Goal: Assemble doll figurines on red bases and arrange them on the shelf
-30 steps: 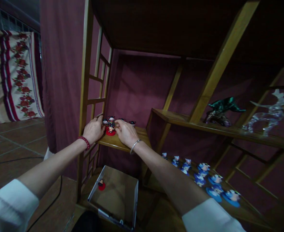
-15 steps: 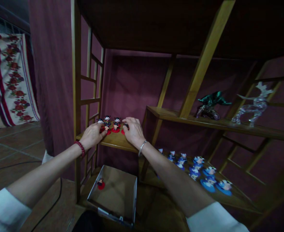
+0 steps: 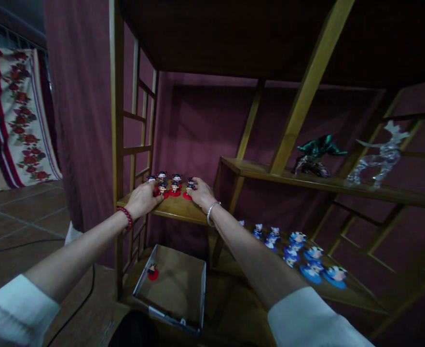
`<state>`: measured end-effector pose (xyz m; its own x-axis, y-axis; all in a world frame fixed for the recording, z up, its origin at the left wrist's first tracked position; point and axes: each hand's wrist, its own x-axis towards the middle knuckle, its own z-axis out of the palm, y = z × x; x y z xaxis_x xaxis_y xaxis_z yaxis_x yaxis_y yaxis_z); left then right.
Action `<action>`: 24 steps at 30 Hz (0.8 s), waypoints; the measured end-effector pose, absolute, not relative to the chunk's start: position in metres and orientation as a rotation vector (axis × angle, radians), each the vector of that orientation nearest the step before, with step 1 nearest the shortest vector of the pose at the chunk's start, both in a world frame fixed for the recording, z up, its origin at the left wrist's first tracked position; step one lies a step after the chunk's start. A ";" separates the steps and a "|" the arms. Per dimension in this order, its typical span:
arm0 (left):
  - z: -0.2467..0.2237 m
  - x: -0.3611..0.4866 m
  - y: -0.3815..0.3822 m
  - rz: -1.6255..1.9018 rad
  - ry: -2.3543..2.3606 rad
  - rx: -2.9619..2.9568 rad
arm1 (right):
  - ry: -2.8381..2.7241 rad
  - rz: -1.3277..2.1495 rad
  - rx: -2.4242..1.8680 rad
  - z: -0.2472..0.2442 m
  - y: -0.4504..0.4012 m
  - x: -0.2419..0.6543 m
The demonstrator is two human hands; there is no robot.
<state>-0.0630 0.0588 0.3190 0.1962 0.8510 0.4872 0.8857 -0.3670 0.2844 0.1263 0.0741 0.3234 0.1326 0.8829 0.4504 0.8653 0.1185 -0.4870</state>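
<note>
Several small black-haired figurines (image 3: 174, 188) on red round bases stand in close rows on a narrow wooden shelf (image 3: 178, 208). At the left end of the group, my left hand (image 3: 142, 198) has its thumb and fingers around a front figurine (image 3: 162, 189), close to another behind it. My right hand (image 3: 202, 193) pinches the rightmost figurine (image 3: 189, 189) from its right side, and the fingers partly cover it. Below, one more red-based figurine (image 3: 153, 272) lies in an open cardboard box (image 3: 179, 284).
Blue-based figurines (image 3: 311, 270) stand in rows on a lower right shelf, partly behind my right forearm. A clear deer ornament (image 3: 378, 154) and a green-topped ornament (image 3: 319, 154) occupy the higher right shelf. A wooden post (image 3: 116, 120) rises at left.
My right hand has shifted slightly right and opened the view of the rightmost figurine. My left hand stays at the left figurines. The whole view has moved slightly.
</note>
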 end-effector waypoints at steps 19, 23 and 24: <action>0.318 -0.054 0.065 -0.865 -1.723 -2.349 | -1.730 -0.286 -1.961 0.338 0.052 0.117; 0.315 -0.054 0.066 -0.888 -1.710 -2.341 | -1.879 -0.384 -1.779 0.339 0.054 0.101; 0.315 -0.055 0.067 -0.892 -1.704 -2.342 | -1.924 -0.383 -1.746 0.340 0.057 0.096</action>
<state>-0.0545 0.0665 0.3148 0.1969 0.8338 0.5158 0.8991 -0.3633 0.2441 0.0965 0.0566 0.3396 -0.0432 0.8391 0.5422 0.9828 0.1333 -0.1279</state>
